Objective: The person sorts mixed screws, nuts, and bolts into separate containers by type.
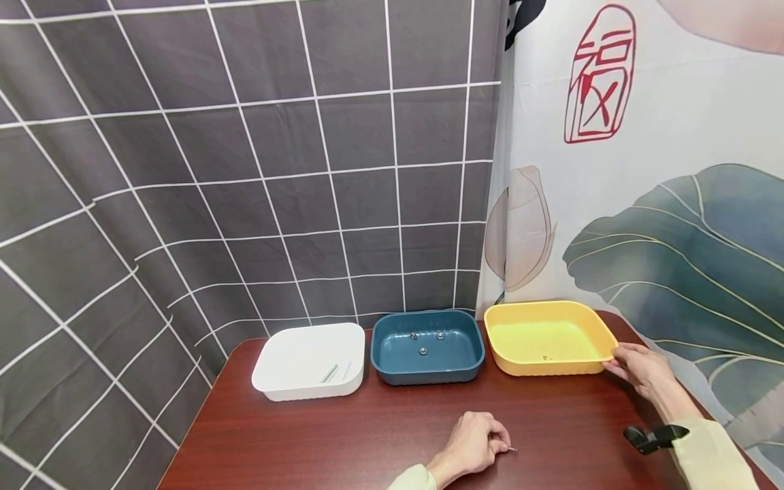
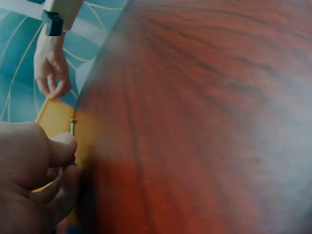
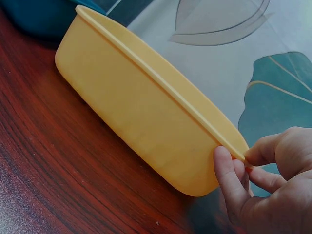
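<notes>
My left hand [image 1: 471, 444] is above the table's front part and pinches a small metal screw [image 2: 72, 126] between thumb and fingertips. In the left wrist view the screw's head points up, away from the fingers. At the right, my right hand [image 1: 640, 367] grips the right front corner of the yellow tray [image 1: 551, 367] by its rim. The right wrist view shows the thumb and fingers on either side of that rim. A tiny dark item [image 1: 547, 358] lies inside the yellow tray near its front wall; its kind is too small to tell.
A blue tray [image 1: 429, 376] with three small metal pieces, which look like nuts, stands left of the yellow one. Farther left is a white tray [image 1: 306, 393] with thin dark strips inside. The brown table [image 1: 294, 442] meets hanging cloths [image 1: 355, 204] behind.
</notes>
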The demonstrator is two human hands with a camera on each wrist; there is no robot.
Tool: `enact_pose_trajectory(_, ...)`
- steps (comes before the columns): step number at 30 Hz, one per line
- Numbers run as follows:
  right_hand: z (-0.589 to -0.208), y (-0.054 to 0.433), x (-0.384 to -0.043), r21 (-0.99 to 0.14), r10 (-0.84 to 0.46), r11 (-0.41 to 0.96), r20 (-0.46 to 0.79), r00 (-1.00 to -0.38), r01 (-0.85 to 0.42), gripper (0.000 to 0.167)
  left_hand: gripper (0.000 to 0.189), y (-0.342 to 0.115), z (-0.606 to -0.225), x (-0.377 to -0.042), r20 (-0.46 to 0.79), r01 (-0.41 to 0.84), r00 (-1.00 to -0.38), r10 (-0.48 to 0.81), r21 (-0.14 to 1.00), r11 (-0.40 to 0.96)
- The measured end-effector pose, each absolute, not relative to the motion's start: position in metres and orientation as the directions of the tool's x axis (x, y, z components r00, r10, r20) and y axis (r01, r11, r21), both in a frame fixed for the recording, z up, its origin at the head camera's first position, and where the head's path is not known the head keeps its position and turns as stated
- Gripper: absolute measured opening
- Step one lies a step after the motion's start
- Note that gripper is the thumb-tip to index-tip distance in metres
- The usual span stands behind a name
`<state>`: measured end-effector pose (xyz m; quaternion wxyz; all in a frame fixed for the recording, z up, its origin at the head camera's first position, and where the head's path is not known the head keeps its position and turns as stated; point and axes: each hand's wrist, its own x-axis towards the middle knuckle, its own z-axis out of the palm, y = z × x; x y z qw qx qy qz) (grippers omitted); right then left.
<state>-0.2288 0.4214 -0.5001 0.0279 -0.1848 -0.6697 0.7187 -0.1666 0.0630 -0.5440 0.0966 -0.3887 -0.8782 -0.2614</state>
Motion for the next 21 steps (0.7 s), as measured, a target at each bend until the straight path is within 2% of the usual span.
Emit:
enact_pose_trajectory(9,-0.5,0.421,-0.229,-0.971,0.298,-0.1,-0.236,-0.925,0.216,0.055,0.017,0.072,-0.519,-0.183,0.349,0.609,-0.778,0.523,0.623,0.491)
enact_pose_trajectory(14,-0.498,0.422,-0.228,-0.97,0.282,-0.096,-0.242,-0.928,0.224,0.058,0.019,0.081,-0.492,-0.196,0.233,0.416,-0.87,0.435,0.82,0.393)
enact_pose_trajectory(21,-0.502,0.422,-0.23,-0.974,0.294,-0.105,-0.226,-0.929,0.203,0.054,0.01,0.097,-0.459,-0.227,0.162,0.276,-0.924,0.345,0.909,0.313)
